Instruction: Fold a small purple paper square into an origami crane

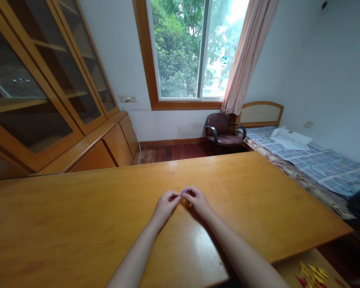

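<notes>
Over the middle of the wooden table, my two hands meet fingertip to fingertip. A small purple piece (184, 191), perhaps folded paper, shows between them; it is too small to make out fully. My right hand (198, 201) pinches it between thumb and fingers. At its left end, the closed fingertips of my left hand (167, 204) also pinch it. Part of the piece is hidden behind the fingers.
The glossy table (78, 224) spans the front. At the lower right, several yellow and red pieces (313, 275) lie on a lower surface. Beyond stand a maroon armchair (223, 128), a bed (324, 160) and a glass-door cabinet (51, 60).
</notes>
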Demonstrator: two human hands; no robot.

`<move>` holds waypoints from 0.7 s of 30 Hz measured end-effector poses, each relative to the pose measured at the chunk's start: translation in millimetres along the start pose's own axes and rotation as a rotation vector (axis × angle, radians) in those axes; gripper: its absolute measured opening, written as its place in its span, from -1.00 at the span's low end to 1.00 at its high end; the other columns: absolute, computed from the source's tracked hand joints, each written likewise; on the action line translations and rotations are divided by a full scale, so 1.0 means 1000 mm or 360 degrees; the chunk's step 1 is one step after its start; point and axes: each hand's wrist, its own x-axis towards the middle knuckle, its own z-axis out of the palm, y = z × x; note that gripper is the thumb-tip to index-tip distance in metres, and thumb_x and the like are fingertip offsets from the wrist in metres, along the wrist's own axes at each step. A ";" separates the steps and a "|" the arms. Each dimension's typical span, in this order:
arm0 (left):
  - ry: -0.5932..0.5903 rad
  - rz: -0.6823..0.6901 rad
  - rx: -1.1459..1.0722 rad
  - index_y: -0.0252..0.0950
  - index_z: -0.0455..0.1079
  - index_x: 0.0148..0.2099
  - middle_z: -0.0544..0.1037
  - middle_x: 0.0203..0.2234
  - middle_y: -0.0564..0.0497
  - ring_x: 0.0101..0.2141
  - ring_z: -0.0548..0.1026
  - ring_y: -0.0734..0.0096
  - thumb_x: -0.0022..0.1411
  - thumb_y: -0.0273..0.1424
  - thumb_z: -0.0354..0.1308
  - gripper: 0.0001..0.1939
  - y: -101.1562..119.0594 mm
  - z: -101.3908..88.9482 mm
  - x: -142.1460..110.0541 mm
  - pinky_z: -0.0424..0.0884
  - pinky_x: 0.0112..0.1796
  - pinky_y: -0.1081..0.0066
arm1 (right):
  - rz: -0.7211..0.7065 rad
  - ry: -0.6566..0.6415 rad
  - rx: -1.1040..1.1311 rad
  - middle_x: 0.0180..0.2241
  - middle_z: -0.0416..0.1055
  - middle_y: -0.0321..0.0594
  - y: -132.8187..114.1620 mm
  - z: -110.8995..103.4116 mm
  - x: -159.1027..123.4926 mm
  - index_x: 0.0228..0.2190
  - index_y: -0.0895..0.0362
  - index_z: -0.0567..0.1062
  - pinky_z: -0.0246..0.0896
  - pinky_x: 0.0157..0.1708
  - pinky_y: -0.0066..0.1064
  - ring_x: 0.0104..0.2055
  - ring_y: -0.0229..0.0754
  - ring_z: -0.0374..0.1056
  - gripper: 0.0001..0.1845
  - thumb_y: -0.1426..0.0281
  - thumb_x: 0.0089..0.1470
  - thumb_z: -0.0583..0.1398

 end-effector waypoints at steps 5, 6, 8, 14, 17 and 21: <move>0.0025 -0.0004 0.0062 -0.26 0.51 -0.34 0.57 -0.41 -0.01 -0.33 0.51 0.29 0.22 -0.19 0.14 -0.73 0.001 0.001 -0.007 0.38 -0.24 0.38 | 0.0034 0.0047 -0.0008 -0.43 0.49 -0.25 0.000 0.002 -0.005 -0.41 0.15 0.57 0.21 -0.30 -0.38 -0.37 -0.18 0.35 -0.80 0.25 -0.03 0.30; 0.0023 -0.0005 0.0067 -0.26 0.52 -0.34 0.57 -0.41 -0.01 -0.33 0.51 0.29 0.22 -0.18 0.13 -0.72 0.002 0.001 -0.007 0.38 -0.24 0.38 | 0.0053 0.0048 -0.0003 -0.44 0.49 -0.25 0.000 0.003 -0.006 -0.42 0.15 0.57 0.21 -0.31 -0.38 -0.38 -0.19 0.34 -0.80 0.25 -0.04 0.31; 0.0007 -0.0018 0.0078 -0.27 0.52 -0.34 0.57 -0.41 -0.02 -0.33 0.51 0.28 0.21 -0.18 0.13 -0.72 0.003 0.000 -0.008 0.38 -0.25 0.37 | 0.0084 0.0047 0.0013 -0.46 0.48 -0.27 0.001 0.003 -0.007 -0.43 0.15 0.57 0.20 -0.32 -0.39 -0.39 -0.20 0.33 -0.80 0.26 -0.06 0.31; -0.0043 -0.0081 0.0066 -0.27 0.53 -0.37 0.59 -0.41 -0.05 -0.33 0.52 0.26 0.17 -0.19 0.14 -0.73 0.002 -0.001 -0.003 0.39 -0.24 0.36 | 0.0123 0.0037 0.0053 -0.46 0.49 -0.27 0.000 0.004 -0.004 -0.44 0.15 0.57 0.20 -0.29 -0.38 -0.38 -0.19 0.34 -0.81 0.28 -0.08 0.30; -0.0026 -0.0089 0.0053 -0.27 0.53 -0.38 0.59 -0.42 -0.05 -0.33 0.52 0.24 0.16 -0.18 0.14 -0.72 0.003 -0.001 -0.003 0.39 -0.24 0.36 | 0.0128 0.0042 0.0039 -0.47 0.48 -0.28 0.002 0.005 -0.003 -0.45 0.15 0.56 0.19 -0.30 -0.37 -0.39 -0.19 0.33 -0.82 0.29 -0.09 0.30; -0.0015 -0.0108 0.0041 -0.27 0.53 -0.38 0.59 -0.43 -0.04 -0.34 0.52 0.26 0.15 -0.17 0.15 -0.71 0.005 0.000 -0.004 0.39 -0.26 0.39 | 0.0108 0.0065 0.0000 -0.46 0.48 -0.26 0.007 0.005 -0.002 -0.43 0.16 0.56 0.18 -0.29 -0.36 -0.38 -0.18 0.33 -0.81 0.28 -0.07 0.30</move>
